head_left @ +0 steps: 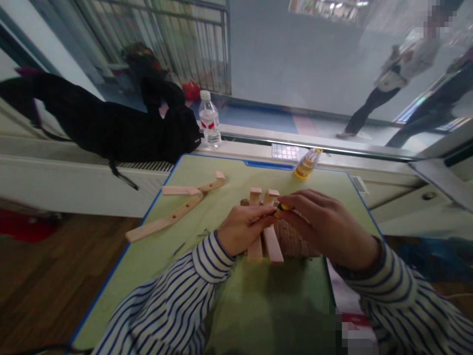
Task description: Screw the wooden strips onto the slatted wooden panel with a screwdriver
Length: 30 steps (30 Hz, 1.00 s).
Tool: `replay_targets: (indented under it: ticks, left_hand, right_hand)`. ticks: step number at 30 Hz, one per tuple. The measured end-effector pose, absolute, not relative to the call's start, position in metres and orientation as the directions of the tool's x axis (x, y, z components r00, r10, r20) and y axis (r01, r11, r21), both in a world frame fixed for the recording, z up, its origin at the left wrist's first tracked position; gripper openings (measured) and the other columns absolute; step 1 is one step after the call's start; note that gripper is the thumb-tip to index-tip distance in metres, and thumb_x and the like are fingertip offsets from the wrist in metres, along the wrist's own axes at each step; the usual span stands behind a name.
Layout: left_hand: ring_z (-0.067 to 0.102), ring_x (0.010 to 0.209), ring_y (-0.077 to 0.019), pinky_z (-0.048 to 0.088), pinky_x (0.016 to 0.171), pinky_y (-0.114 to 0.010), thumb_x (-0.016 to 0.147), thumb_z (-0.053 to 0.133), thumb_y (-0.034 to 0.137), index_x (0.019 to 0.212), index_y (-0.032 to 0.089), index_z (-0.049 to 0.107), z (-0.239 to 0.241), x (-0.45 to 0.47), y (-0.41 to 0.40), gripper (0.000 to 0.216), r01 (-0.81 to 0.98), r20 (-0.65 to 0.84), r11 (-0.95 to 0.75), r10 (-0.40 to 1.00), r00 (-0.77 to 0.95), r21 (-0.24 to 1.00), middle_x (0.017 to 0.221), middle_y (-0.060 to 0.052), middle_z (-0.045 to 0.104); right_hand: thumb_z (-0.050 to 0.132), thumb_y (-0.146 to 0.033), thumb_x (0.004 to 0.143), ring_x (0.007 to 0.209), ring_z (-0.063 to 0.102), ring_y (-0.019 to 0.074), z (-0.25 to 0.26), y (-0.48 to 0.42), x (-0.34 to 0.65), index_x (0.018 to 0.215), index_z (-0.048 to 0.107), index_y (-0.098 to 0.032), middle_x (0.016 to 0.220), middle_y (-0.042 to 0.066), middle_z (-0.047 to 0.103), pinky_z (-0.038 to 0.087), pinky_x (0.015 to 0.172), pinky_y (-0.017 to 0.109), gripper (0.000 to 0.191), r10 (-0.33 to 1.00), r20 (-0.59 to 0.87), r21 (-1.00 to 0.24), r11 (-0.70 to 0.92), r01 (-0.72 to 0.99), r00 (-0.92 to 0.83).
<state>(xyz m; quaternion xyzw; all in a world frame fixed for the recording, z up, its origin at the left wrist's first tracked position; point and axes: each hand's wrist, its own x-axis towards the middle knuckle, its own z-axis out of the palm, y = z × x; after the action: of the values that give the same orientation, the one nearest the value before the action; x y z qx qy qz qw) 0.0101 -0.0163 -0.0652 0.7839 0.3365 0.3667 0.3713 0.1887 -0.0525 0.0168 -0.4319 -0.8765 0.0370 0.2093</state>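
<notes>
Pinching a small yellow-and-black piece [281,209], the left hand [239,228] and the right hand [330,228] meet just above the brown bumpy block [295,240]. Each grip is nearly closed, with thumb and finger tips on that one little piece, which hides most of it. The piece looks light and hard, and so tiny that it could slip away; its two ends seem the best spots to hold. Two pale wooden strips with hooked ends [274,245] seem to lie across the left part of the block, partly under the fingers. They look light and stiff, and would be easiest to take by the long flat part, since the hooked ends might chip. Well left of the block, on the green counter [240,175], are what look like two more bent wooden strips [158,223], with small round holes; they touch or cross, I cannot tell which. Past the block, toward the window, is one clear bottle with a yellow bottom [303,170]. Farther off, beyond the block and to its left, are one water bottle [210,123] and one black bag [129,125].
</notes>
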Motion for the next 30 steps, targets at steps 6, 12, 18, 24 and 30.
replay_targets:
  ticks: [6, 12, 18, 24, 30]
  left_hand:
    - [0.066, 0.079, -0.0127, 0.052, 0.077, -0.024, 0.086, 0.055, 0.024, 0.101, 0.020, 0.069, -0.067, 0.011, -0.015, 0.021, 0.253, 0.327, -0.509, 0.788, 0.521, 0.823, 0.094, -0.002, 0.072]
    - [0.066, 0.075, -0.0133, 0.053, 0.075, -0.024, 0.076, 0.068, 0.031, 0.100, 0.020, 0.069, -0.068, 0.012, -0.018, 0.027, 0.273, 0.415, -0.543, 0.813, 0.409, 0.794, 0.091, -0.003, 0.072]
    - [0.066, 0.073, -0.0125, 0.052, 0.073, -0.023, 0.077, 0.067, 0.029, 0.095, 0.021, 0.069, -0.072, 0.013, -0.019, 0.021, 0.282, 0.468, -0.575, 0.805, 0.365, 0.768, 0.086, -0.002, 0.072]
    - [0.066, 0.071, -0.0120, 0.052, 0.071, -0.022, 0.075, 0.070, 0.029, 0.092, 0.019, 0.069, -0.070, 0.012, -0.020, 0.020, 0.285, 0.476, -0.579, 0.804, 0.357, 0.764, 0.083, -0.002, 0.072]
    - [0.067, 0.073, -0.0131, 0.053, 0.072, -0.024, 0.075, 0.069, 0.030, 0.093, 0.021, 0.069, -0.071, 0.012, -0.021, 0.020, 0.303, 0.475, -0.585, 0.801, 0.365, 0.752, 0.084, -0.002, 0.072]
  right_hand:
    - [0.047, -0.028, 0.091, 0.083, 0.058, 0.0181, 0.014, -0.051, 0.189, 0.100, 0.057, -0.014, 0.090, 0.008, 0.064, 0.048, 0.074, 0.033, 0.019, 0.775, 0.357, -0.231, 0.614, 0.755, -0.521]
    - [0.046, -0.027, 0.091, 0.082, 0.057, 0.0179, 0.016, -0.052, 0.186, 0.098, 0.057, -0.015, 0.087, 0.008, 0.063, 0.047, 0.074, 0.032, 0.018, 0.782, 0.330, -0.232, 0.610, 0.758, -0.529]
    - [0.047, -0.030, 0.090, 0.088, 0.059, 0.0190, 0.023, -0.050, 0.185, 0.106, 0.056, -0.015, 0.096, 0.010, 0.064, 0.048, 0.077, 0.034, 0.023, 0.772, 0.273, -0.247, 0.632, 0.734, -0.574]
    - [0.049, -0.023, 0.088, 0.105, 0.058, 0.0181, 0.034, -0.046, 0.192, 0.120, 0.053, -0.015, 0.120, 0.011, 0.060, 0.048, 0.089, 0.034, 0.033, 0.669, 0.272, -0.248, 0.743, 0.621, -0.692]
    - [0.051, -0.017, 0.085, 0.099, 0.061, 0.0177, 0.035, -0.045, 0.192, 0.108, 0.061, -0.017, 0.112, 0.010, 0.064, 0.050, 0.085, 0.033, 0.025, 0.647, 0.264, -0.212, 0.763, 0.611, -0.716]
